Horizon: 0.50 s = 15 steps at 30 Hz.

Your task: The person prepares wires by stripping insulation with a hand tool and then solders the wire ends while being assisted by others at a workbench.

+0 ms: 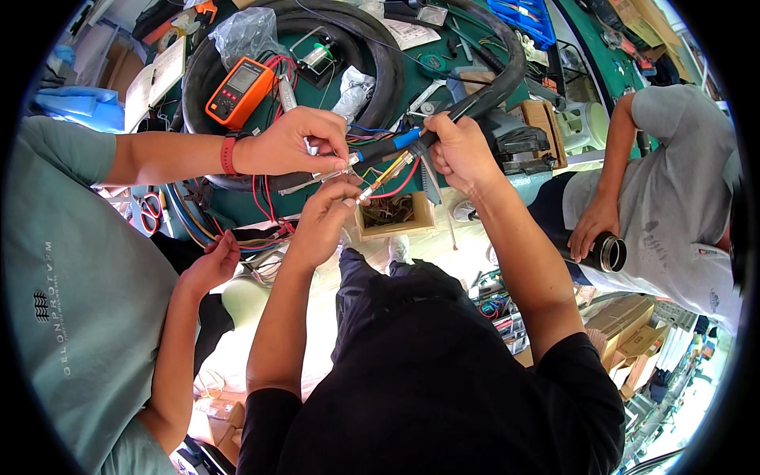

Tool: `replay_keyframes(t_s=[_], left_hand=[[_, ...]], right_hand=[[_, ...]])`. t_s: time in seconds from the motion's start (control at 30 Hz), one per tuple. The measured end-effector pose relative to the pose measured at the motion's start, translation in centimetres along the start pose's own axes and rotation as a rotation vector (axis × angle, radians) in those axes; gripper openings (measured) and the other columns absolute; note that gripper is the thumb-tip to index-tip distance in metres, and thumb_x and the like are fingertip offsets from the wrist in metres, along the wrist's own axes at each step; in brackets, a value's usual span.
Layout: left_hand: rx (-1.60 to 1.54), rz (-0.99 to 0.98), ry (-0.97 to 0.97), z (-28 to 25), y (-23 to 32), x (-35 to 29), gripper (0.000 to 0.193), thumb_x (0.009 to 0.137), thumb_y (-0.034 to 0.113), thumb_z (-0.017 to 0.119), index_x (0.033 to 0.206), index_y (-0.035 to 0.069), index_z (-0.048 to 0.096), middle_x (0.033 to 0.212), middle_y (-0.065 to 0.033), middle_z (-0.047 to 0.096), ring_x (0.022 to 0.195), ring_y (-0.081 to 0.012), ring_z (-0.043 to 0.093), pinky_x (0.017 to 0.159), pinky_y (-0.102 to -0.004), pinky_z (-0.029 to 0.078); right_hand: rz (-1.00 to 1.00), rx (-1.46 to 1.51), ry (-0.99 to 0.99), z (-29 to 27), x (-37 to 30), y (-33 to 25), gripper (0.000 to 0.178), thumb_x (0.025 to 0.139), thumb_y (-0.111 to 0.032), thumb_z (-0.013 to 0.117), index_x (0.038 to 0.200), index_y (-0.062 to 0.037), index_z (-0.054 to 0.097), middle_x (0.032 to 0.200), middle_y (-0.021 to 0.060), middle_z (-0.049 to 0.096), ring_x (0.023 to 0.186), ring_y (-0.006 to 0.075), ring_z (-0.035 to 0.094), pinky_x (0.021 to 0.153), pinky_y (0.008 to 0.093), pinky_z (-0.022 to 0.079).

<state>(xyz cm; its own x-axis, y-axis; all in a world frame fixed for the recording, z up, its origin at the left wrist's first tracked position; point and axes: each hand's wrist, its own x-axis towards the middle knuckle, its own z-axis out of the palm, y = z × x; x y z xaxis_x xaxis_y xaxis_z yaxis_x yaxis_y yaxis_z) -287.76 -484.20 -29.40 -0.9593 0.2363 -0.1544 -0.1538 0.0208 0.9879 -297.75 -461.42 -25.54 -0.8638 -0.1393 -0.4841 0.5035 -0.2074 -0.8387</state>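
Note:
My right hand (461, 152) is closed around a black cable (426, 141) where its sheath ends and thinner coloured wires fan out. A band of blue wrapping (406, 139) lies just left of that grip. Lower and to the left, my left hand (324, 218) pinches the pale end of a yellow wire (386, 176). Just above it, a co-worker's hand (305, 142) with a red wristband pinches a small piece too small to make out. A red wire (400, 188) loops below the yellow one.
An orange multimeter (237, 91) lies by a thick black cable coil (389, 79) on the green table. Below the wires stands an open box (396, 224) with scraps inside. The co-worker's other hand (215, 261) is near a wire bundle. At right, another person holds a black bottle (608, 252).

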Motion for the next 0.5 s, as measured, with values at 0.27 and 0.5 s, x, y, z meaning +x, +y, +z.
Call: replay_keyframes(t_s=[0.27, 0.5], left_hand=[[-0.013, 0.003, -0.001, 0.02, 0.24, 0.00, 0.020, 0.085, 0.010, 0.051, 0.095, -0.003, 0.063, 0.119, -0.0143, 0.053, 0.113, -0.0227, 0.049, 0.099, -0.0323, 0.034], [0.010, 0.018, 0.015, 0.13, 0.26, -0.04, 0.020, 0.085, 0.009, 0.051, 0.095, -0.002, 0.064, 0.119, -0.0157, 0.053, 0.115, -0.0231, 0.049, 0.100, -0.0332, 0.034]], right_hand=[[0.000, 0.006, 0.002, 0.08, 0.03, -0.02, 0.020, 0.089, -0.017, 0.057, 0.075, -0.0046, 0.051, 0.049, -0.0022, 0.038, 0.037, 0.0071, 0.034, 0.034, 0.0227, 0.025], [0.007, 0.011, 0.007, 0.13, -0.03, -0.08, 0.020, 0.089, -0.017, 0.058, 0.074, -0.0050, 0.051, 0.049, -0.0023, 0.038, 0.037, 0.0072, 0.034, 0.035, 0.0231, 0.025]])
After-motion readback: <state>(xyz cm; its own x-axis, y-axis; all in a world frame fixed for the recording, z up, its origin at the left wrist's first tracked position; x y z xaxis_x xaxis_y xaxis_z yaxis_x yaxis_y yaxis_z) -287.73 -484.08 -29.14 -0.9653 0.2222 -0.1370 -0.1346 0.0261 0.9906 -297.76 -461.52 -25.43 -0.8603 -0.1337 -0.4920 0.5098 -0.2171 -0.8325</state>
